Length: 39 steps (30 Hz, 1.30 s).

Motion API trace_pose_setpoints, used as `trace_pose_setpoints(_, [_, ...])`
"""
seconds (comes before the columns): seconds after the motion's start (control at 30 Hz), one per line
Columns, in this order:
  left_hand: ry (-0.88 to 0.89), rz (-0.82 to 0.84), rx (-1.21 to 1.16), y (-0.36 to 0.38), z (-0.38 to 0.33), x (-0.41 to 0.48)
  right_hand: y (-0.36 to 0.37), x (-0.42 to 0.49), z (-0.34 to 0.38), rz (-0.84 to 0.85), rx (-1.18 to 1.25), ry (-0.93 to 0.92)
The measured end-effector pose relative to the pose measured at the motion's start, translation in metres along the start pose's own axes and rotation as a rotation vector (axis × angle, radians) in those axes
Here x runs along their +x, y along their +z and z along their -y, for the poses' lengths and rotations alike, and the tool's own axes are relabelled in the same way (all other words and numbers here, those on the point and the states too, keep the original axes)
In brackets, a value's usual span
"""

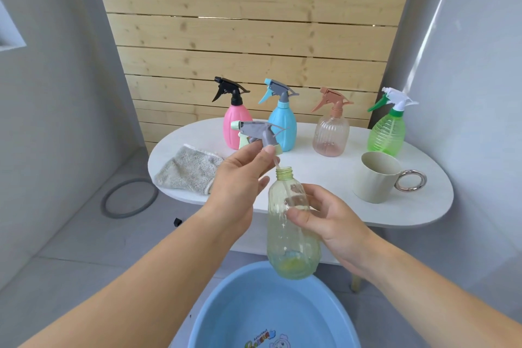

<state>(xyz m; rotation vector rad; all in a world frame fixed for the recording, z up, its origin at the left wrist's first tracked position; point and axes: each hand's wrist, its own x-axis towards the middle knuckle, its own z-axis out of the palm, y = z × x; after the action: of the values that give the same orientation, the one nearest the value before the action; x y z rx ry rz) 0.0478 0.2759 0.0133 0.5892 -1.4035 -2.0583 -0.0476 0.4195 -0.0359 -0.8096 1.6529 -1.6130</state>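
The right hand (pixel 336 226) gripped the pale yellow bottle (pixel 292 248), thumb and fingers curled round its middle, holding it a little tilted above the blue basin (pixel 226 313), just in front of the white worktop (pixel 319 172). The left hand (pixel 240 178) pinched the grey spray head (pixel 258 131) at its pale green collar, fingers clamped together on it. The head stood clear above the threaded neck (pixel 284 173), with only its thin dip tube (pixel 277 163) reaching into the mouth.

To do the step well, the person would probably need to keep the tube in line with the neck so that it did not bend or catch on the rim. The bottle should be steady over the basin for any drips, and the collar square to the threads.

The bottle and head showed no label. The basin bore a cartoon print (pixel 261 340) with coloured lettering, too small and cut off at the frame edge to read.
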Motion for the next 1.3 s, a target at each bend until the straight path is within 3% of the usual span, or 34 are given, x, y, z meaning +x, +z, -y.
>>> trace_pose_setpoints(0.23, [-0.011, 0.028, -0.06, -0.001, 0.002, 0.008, 0.0, 0.001, 0.0, 0.011, -0.162, 0.073])
trace_pose_setpoints(0.43, [-0.019, -0.168, -0.305, -0.012, -0.016, 0.032, -0.026, -0.005, -0.005, 0.081, -0.534, 0.316])
trace_pose_setpoints(0.53, [0.027, -0.237, -0.314, -0.024, -0.024, 0.046, -0.035, -0.006, -0.009, 0.073, -0.646, 0.382])
trace_pose_setpoints(0.67, [0.041, -0.202, -0.024, -0.03, -0.012, 0.06, -0.039, -0.003, 0.0, -0.029, -0.585, 0.311])
trace_pose_setpoints(0.87, [0.019, -0.01, 0.759, -0.016, 0.027, 0.078, -0.035, 0.005, 0.007, -0.161, -0.359, 0.122])
trace_pose_setpoints(1.03, [0.003, 0.054, 1.062, -0.007, 0.051, 0.1, -0.037, 0.009, 0.004, -0.191, -0.317, 0.075])
trace_pose_setpoints(1.3, [0.096, 0.098, 1.296, -0.005, 0.08, 0.115, -0.045, 0.017, 0.002, -0.205, -0.29, 0.052])
